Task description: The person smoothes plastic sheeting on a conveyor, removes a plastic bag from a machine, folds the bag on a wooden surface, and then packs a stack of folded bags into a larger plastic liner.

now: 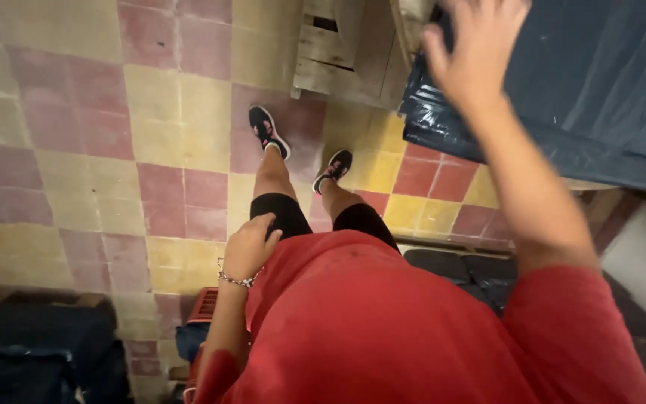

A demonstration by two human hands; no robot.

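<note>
The right hand (476,49), fingers spread, reaches far right onto the dark plastic sheet (600,90); the left hand (248,248) rests loosely curled on the thigh, holding nothing

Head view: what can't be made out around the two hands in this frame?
- Right hand: fingertips cut off by the top edge and motion-blurred; contact with the dark plastic sheeting cannot be told.
- Left hand: palm faces away, resting against the thigh; anything under it is hidden.
- Red crate: mostly covered by the left arm and red shirt.
- Wooden pallet: cut off by the top edge.
</note>
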